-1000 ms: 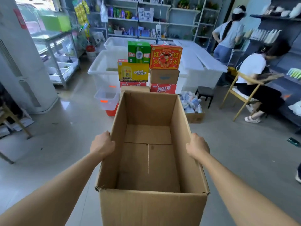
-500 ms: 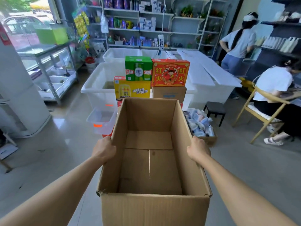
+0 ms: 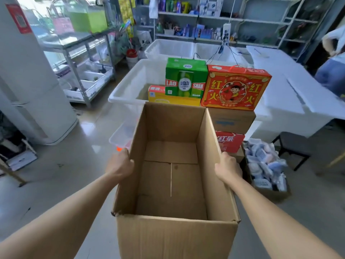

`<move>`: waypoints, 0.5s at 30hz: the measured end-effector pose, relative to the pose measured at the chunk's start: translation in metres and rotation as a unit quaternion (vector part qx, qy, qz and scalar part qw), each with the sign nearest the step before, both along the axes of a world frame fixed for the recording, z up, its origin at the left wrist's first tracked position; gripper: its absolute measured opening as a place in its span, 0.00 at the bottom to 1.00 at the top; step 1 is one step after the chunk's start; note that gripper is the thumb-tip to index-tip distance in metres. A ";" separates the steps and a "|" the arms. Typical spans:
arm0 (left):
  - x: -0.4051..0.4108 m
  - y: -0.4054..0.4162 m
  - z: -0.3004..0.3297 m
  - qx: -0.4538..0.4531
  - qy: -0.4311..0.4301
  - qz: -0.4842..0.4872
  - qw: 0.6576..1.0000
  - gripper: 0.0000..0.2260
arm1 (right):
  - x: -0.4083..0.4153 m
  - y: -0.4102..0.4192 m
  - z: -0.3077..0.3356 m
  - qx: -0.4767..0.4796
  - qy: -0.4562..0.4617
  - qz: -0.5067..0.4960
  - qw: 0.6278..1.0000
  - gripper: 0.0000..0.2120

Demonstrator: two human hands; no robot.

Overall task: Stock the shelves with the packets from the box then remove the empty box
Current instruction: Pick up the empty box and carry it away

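I carry an empty brown cardboard box (image 3: 171, 238) in front of me, its top open and nothing inside. My left hand (image 3: 119, 166) grips the box's left wall at the rim. My right hand (image 3: 227, 169) grips the right wall at the rim. The fingers of both hands are hidden behind the cardboard. Shelves (image 3: 205, 17) with goods line the far wall.
A stack of drink cartons stands straight ahead: green (image 3: 186, 79), red (image 3: 235, 87), yellow (image 3: 162, 96). White plastic tubs (image 3: 130, 85) sit behind it. A low box of packets (image 3: 265, 165) and a dark stool (image 3: 293, 146) lie right; a metal rack (image 3: 84, 71) stands left.
I have walked forward with the box, so the carton stack and tubs are closer and larger. The seated person has left the view. Both hands keep their grip.
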State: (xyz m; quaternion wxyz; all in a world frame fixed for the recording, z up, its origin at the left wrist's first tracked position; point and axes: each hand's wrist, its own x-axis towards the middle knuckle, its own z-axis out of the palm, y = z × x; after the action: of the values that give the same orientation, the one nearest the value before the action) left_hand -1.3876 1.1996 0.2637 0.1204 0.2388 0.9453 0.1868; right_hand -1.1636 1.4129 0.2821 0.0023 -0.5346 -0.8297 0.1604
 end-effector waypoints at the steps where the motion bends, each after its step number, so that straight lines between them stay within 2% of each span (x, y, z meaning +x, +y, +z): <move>1: -0.015 0.013 -0.004 -0.001 0.000 -0.001 1.000 0.10 | -0.015 0.012 -0.004 0.002 -0.002 0.001 1.000 0.13; 4: -0.059 0.052 -0.020 0.012 -0.013 -0.011 1.000 0.10 | -0.057 0.045 -0.018 0.003 -0.011 -0.009 1.000 0.13; 8: -0.124 0.106 -0.044 0.004 -0.029 -0.038 0.999 0.04 | -0.113 0.090 -0.040 -0.004 -0.021 -0.035 0.999 0.11; 15: -0.218 0.190 -0.085 -0.026 -0.031 -0.074 0.996 0.05 | -0.199 0.160 -0.083 -0.010 -0.043 -0.067 0.997 0.10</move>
State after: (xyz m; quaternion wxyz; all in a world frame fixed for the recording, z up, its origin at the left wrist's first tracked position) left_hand -1.6053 1.3892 0.1790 0.1697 0.2987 0.9254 0.1604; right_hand -1.3625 1.5724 0.1994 -0.0280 -0.5956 -0.7895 0.1455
